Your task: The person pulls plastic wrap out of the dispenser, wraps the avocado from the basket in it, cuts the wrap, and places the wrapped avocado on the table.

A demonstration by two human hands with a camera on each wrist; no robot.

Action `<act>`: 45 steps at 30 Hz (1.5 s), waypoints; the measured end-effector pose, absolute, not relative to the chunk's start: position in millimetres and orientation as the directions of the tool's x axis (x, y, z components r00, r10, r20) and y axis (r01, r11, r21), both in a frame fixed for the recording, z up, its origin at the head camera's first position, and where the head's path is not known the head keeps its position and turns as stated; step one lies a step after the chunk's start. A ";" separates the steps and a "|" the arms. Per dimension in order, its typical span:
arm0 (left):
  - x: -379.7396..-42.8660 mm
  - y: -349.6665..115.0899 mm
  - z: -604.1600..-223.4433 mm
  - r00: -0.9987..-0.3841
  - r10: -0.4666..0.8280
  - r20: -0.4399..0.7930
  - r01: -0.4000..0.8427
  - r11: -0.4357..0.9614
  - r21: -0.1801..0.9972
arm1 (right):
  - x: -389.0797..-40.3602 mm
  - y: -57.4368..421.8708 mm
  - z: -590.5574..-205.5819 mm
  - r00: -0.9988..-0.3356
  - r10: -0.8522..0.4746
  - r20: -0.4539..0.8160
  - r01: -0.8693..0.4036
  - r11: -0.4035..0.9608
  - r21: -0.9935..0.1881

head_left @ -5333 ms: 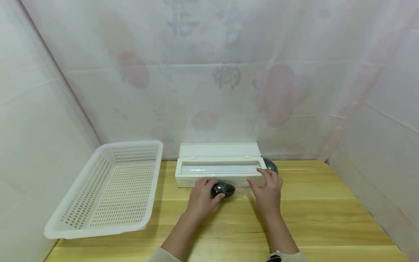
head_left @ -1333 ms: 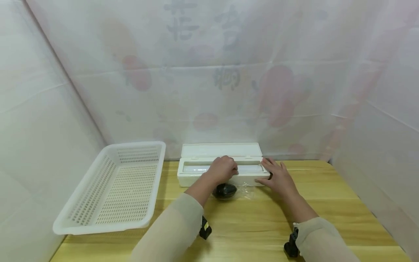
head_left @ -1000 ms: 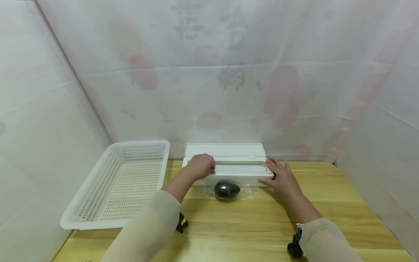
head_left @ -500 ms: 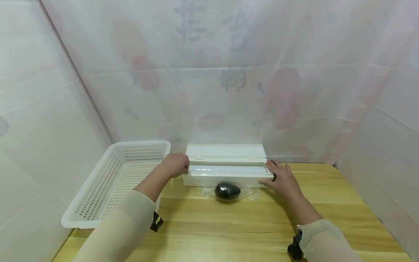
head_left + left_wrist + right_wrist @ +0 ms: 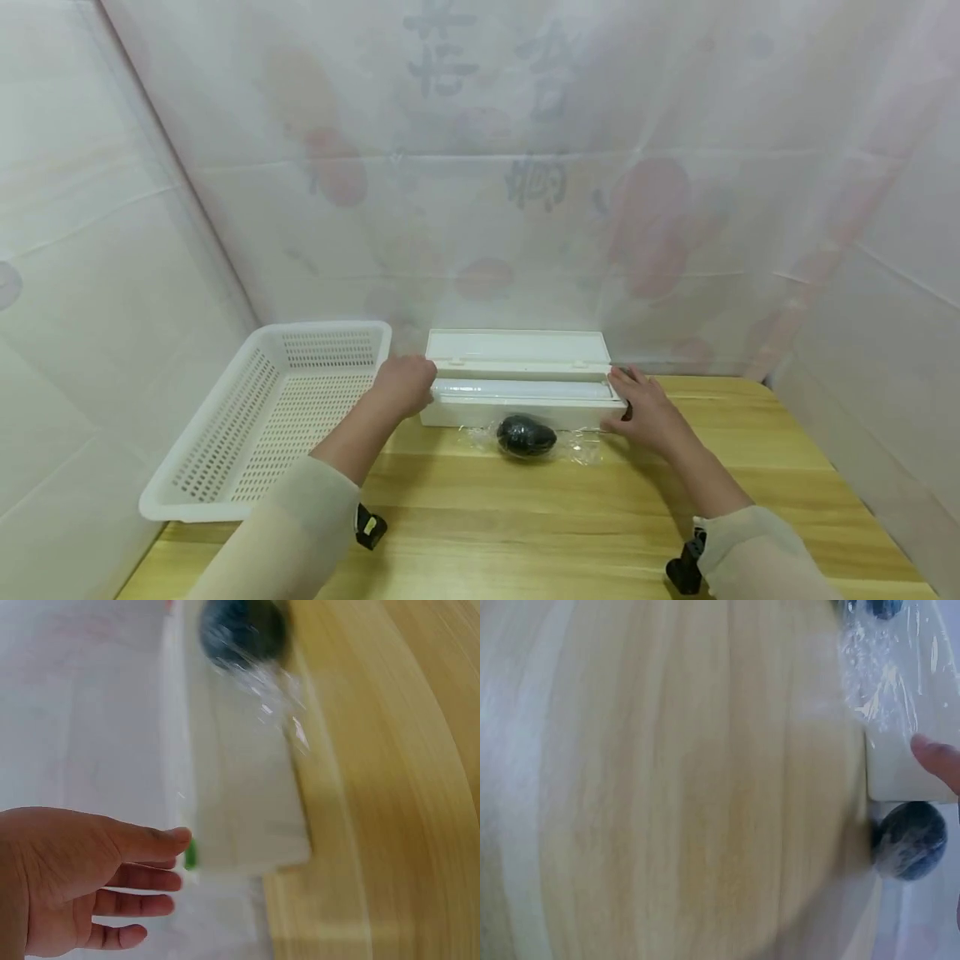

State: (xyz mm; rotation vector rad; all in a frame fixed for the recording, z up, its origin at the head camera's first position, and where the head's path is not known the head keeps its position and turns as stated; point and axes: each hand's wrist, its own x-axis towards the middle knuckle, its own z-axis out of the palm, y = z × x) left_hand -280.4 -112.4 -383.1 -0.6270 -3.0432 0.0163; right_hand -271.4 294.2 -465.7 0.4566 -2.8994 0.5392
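A white cling film box (image 5: 525,412) lies with its lid up, the roll (image 5: 517,389) showing inside. My left hand (image 5: 405,385) is at its left end. In the left wrist view its fingers are loosely extended, the thumb tip beside a small green piece (image 5: 190,855) on the box edge; that view is blurred. My right hand (image 5: 651,408) holds the box's right end, thumb on the front face. A dark avocado (image 5: 527,437) in clear film (image 5: 581,448) lies before the box. Another wrapped avocado (image 5: 911,840) sits by the right end, mostly hidden by my hand in the head view.
A white perforated basket (image 5: 153,500) stands on the left of the wooden table (image 5: 525,525). A pale printed curtain (image 5: 480,233) rises right behind the box, with light side walls left and right.
My left hand has let go of the avocado, gone to the box and travelled leftward along it to its left end. My right hand has shifted onto the box's right end.
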 end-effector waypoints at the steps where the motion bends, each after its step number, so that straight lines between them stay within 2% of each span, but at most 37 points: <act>1: -277.2 -108.0 -382.4 -0.913 0.404 0.062 0.404 0.915 0.001 | -271.0 295.2 -465.1 -0.939 -0.267 0.216 -0.327 0.888 -0.324; 3: -270.1 -96.2 -383.7 -0.887 0.440 0.138 0.451 0.891 0.056 | -269.8 296.0 -463.6 -0.924 -0.281 0.259 -0.355 0.882 -0.310; 5: -262.5 -81.2 -389.4 -0.843 0.494 0.213 0.523 0.846 0.109 | -268.3 295.8 -463.1 -0.881 -0.320 0.348 -0.418 0.871 -0.258; 7: -255.5 -65.6 -400.6 -0.798 0.543 0.262 0.587 0.799 0.130 | -265.3 293.9 -464.8 -0.792 -0.391 0.469 -0.512 0.844 -0.161; 9: -249.2 -51.7 -414.1 -0.761 0.577 0.298 0.631 0.766 0.128 | -259.4 289.3 -468.5 -0.667 -0.458 0.587 -0.585 0.811 -0.032; 11: -244.3 -41.4 -429.3 -0.734 0.595 0.329 0.655 0.748 0.107 | -250.6 282.8 -473.3 -0.561 -0.494 0.664 -0.629 0.776 0.046; 13: -240.4 -35.2 -442.9 -0.708 0.605 0.364 0.673 0.735 0.087 | -240.3 275.1 -478.0 -0.534 -0.498 0.683 -0.656 0.754 0.038; 15: -236.8 -33.8 -453.9 -0.694 0.597 0.402 0.672 0.738 0.064 | -231.6 265.8 -481.1 -0.574 -0.486 0.659 -0.679 0.732 -0.052; 18: -233.1 -34.5 -465.8 -0.695 0.570 0.439 0.656 0.753 0.061 | -220.0 254.5 -482.7 -0.677 -0.463 0.572 -0.672 0.705 -0.225; 20: -230.6 -34.7 -470.6 -0.720 0.535 0.442 0.633 0.768 0.101 | -212.9 249.1 -482.4 -0.727 -0.460 0.509 -0.655 0.686 -0.316; 24: -224.9 -34.3 -476.3 -0.777 0.460 0.429 0.584 0.782 0.218 | -201.9 242.6 -480.6 -0.775 -0.508 0.375 -0.631 0.642 -0.435; 27: -220.6 -32.6 -478.6 -0.793 0.418 0.443 0.564 0.779 0.275 | -195.8 242.4 -478.3 -0.824 -0.521 0.220 -0.542 0.615 -0.573; 29: -218.3 -31.0 -480.5 -0.794 0.401 0.457 0.561 0.772 0.298 | -192.8 243.2 -476.9 -0.872 -0.468 0.144 -0.432 0.596 -0.677; 32: -215.8 -29.3 -483.2 -0.795 0.381 0.472 0.560 0.760 0.329 | -192.4 240.9 -475.6 -0.948 -0.269 0.169 -0.297 0.563 -0.772; 35: -214.6 -28.8 -485.8 -0.794 0.369 0.482 0.558 0.757 0.339 | -197.3 230.3 -473.6 -0.954 -0.041 0.297 -0.264 0.585 -0.767; 37: -214.2 -28.9 -486.9 -0.788 0.369 0.492 0.563 0.755 0.335 | -202.3 217.9 -471.7 -0.938 0.013 0.346 -0.261 0.633 -0.729; 45: -213.4 -30.1 -488.7 -0.760 0.391 0.519 0.593 0.744 0.307 | -216.6 158.7 -474.1 -0.932 -0.196 0.305 -0.336 0.782 -0.525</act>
